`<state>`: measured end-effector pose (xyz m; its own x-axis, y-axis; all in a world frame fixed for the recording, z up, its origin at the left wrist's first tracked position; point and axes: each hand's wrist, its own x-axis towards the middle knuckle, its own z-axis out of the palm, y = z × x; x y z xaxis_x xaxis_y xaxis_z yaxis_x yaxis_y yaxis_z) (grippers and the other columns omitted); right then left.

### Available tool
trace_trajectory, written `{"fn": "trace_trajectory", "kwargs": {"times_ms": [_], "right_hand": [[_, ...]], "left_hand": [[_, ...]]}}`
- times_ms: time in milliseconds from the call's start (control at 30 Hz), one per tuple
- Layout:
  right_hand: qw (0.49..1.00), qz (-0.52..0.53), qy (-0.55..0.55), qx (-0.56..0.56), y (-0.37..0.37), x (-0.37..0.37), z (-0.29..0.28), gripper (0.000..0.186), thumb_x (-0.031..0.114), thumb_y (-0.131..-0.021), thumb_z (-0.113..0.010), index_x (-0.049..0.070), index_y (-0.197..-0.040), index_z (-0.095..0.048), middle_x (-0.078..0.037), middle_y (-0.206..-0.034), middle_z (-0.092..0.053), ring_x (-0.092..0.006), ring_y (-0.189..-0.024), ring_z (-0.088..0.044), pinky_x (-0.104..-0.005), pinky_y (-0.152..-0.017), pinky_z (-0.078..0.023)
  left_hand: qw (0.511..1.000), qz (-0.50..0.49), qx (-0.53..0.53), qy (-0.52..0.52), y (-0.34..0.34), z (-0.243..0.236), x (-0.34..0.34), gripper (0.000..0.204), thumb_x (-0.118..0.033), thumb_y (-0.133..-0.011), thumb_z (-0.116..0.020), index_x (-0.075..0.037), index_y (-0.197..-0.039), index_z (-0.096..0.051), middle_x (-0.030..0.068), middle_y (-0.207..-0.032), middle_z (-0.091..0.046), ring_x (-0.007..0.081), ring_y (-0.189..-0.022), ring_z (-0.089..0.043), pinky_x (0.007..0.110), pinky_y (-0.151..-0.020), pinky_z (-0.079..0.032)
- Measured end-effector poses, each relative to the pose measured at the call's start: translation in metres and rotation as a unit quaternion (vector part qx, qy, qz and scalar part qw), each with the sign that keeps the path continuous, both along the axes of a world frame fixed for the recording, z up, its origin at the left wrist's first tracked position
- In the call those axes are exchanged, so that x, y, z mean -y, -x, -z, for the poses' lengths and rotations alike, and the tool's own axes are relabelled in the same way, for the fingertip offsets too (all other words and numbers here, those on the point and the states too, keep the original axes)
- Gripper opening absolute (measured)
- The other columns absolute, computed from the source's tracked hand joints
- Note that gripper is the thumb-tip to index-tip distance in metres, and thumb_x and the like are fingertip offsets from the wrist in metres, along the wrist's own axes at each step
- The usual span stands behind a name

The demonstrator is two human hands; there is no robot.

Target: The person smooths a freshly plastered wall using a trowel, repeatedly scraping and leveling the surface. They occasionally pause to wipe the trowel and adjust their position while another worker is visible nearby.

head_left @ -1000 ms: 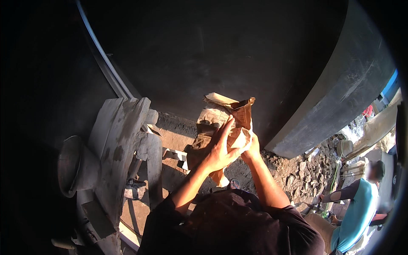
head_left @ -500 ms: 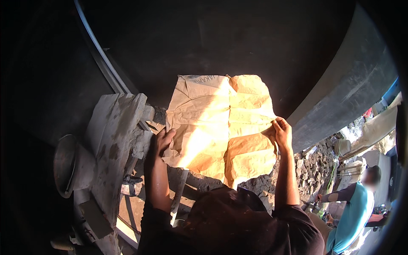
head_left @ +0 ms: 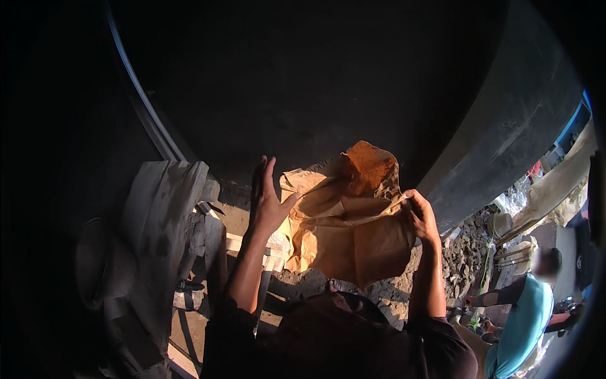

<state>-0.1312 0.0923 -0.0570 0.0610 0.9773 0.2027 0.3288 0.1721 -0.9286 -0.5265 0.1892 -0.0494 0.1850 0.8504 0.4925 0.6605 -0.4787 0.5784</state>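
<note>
A crumpled sheet of brown paper (head_left: pixel 360 243) hangs in front of my body, its top right corner curled over and some dark print near its upper edge. My right hand (head_left: pixel 423 218) pinches the sheet at its right edge, fingers closed. By the left edge is my left hand (head_left: pixel 268 205), fingers stretched upward and the thumb spread toward the paper. Whether that thumb touches the sheet is hard to tell.
At left stands a rough wooden bench (head_left: pixel 158 221), with a dim round metal pan (head_left: pixel 95 262) beside it. A dark wall rises ahead. Rubble (head_left: pixel 464 256) lies to the right, where a person in a turquoise top (head_left: pixel 527 322) sits.
My left hand has let go of the paper's left side and spread its fingers. The sheet, flat before, has sagged and folded; its top right corner has curled over.
</note>
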Motion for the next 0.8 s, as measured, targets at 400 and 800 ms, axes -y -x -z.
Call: {"fn": "trace_trajectory", "kwargs": {"times_ms": [400, 800], "right_hand": [[0.979, -0.112, -0.127, 0.111, -0.035, 0.089, -0.04, 0.018, -0.01, -0.088, -0.071, 0.003, -0.1, -0.067, -0.01, -0.096, -0.071, -0.0255, -0.092, -0.07, -0.0376, -0.083, -0.056], [0.877, 0.215, -0.065, 0.424, 0.001, 0.067, -0.063, 0.096, 0.036, -0.078, -0.091, 0.011, -0.16, -0.046, -0.013, -0.17, -0.04, -0.0355, -0.159, -0.033, -0.0538, -0.13, -0.024]], "left_hand": [[0.867, 0.399, -0.066, 0.291, -0.201, 0.062, -0.099, 0.082, -0.045, -0.09, -0.084, -0.015, -0.158, -0.051, 0.0141, -0.154, -0.061, 0.0313, -0.149, -0.051, 0.047, -0.12, -0.045], [0.897, 0.386, -0.099, 0.192, -0.234, -0.013, -0.046, 0.028, -0.022, -0.099, -0.068, -0.003, -0.119, -0.07, 0.023, -0.09, -0.076, 0.0345, -0.085, -0.078, 0.045, -0.075, -0.058]]}}
